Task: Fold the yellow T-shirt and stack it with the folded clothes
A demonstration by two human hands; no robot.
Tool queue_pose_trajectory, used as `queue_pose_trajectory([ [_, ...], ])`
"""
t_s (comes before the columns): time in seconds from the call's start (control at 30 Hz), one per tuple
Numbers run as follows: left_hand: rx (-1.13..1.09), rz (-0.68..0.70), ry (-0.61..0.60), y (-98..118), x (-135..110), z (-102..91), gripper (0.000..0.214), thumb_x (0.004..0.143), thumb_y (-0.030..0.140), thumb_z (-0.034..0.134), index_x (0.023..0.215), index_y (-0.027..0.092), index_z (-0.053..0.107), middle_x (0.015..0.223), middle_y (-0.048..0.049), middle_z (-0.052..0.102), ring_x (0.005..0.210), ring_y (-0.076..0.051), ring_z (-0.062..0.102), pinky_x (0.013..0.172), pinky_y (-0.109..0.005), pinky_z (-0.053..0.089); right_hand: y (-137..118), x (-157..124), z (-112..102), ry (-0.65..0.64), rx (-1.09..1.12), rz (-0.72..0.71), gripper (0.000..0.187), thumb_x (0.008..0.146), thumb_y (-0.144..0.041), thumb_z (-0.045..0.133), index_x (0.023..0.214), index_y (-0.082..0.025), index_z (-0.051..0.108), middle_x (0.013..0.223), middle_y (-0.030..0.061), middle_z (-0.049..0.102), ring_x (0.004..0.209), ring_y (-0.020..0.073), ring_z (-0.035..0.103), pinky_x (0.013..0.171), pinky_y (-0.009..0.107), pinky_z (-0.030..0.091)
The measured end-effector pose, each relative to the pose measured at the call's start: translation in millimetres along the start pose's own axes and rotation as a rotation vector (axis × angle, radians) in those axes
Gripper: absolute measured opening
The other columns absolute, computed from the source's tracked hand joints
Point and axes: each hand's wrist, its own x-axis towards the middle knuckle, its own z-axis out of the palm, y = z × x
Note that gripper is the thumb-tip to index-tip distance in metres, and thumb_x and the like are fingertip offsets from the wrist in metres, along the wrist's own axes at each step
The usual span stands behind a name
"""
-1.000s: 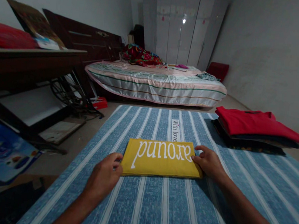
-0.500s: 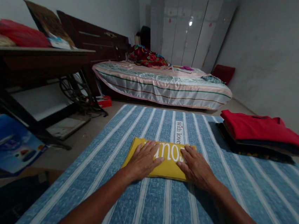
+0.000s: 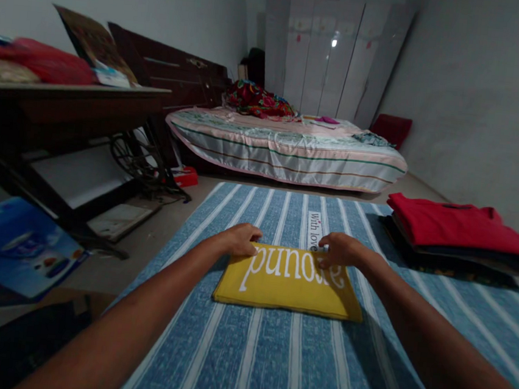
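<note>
A folded yellow cloth with white lettering lies flat on the blue and white striped sheet in front of me. My left hand rests at the cloth's far left edge, fingers curled round that edge. My right hand is at the far right edge, fingers curled and pinching the cloth there. Both forearms reach across the sheet on either side of the cloth.
A stack of folded clothes with a red one on top sits on the sheet at the right. A bed stands beyond. A dark table with things on it is at the left, a blue package below it.
My hands lay flat on top of the cloth half a second ago; both have slid forward to its far edge and curled onto it.
</note>
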Motion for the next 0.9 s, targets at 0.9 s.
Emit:
queue_pose_trajectory([
  [0.9, 0.163, 0.255, 0.233, 58, -147, -39.0, 0.035, 0.068, 0.02, 0.053, 0.103, 0.02, 0.058, 0.084, 0.0006, 0.063, 0.077, -0.016, 0.057, 0.07, -0.025, 0.042, -51, -190, -20, 0.469, -0.036, -0.311, 0.004, 0.079, -0.018, 0.058, 0.075, -0.018, 0.056, 0.065, -0.0018, 0.054, 0.056, 0.0106, 0.045, 0.053, 0.024, 0.027],
])
